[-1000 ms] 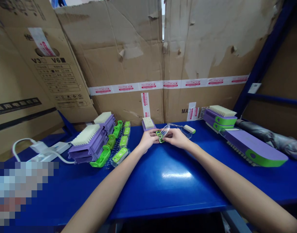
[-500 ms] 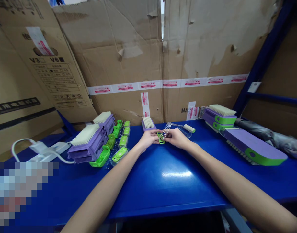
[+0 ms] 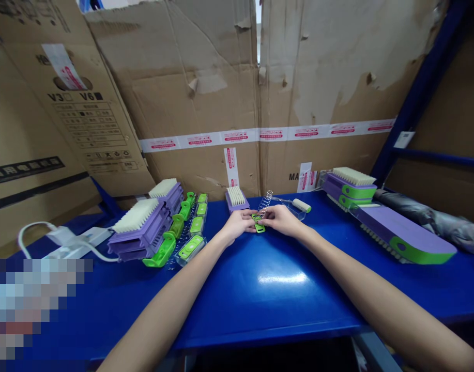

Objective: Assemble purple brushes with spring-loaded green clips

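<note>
In the head view, a small green piece [image 3: 259, 227] is held by two bare hands above the blue table [image 3: 275, 305], near the middle of its far half. Its left edge is gripped between the thumb and fingers of the left hand [image 3: 237, 226]. By the right hand [image 3: 282, 220], a coil spring [image 3: 266, 202] is pinched near its lower end, right at the green piece; whether the piece is also pressed by those fingertips cannot be told. The spring is tilted, with its free top pointed up and slightly to the right. Whether its lower end is seated in the piece is hidden by the fingers.

Just beyond the left hand, a purple brush [image 3: 237, 199] is placed with its bristles up. Near the right hand, a pale block with a green edge [image 3: 302, 205] is seen beside a clear part. To the left, clear cases with green inserts [image 3: 197, 225], a row of springs [image 3: 187, 230], green brackets [image 3: 177, 226] and purple brush bodies [image 3: 139, 232] are lined up. To the right, purple-and-green brushes [image 3: 403, 230] are laid. The table is backed by taped cardboard [image 3: 205, 103].
</note>
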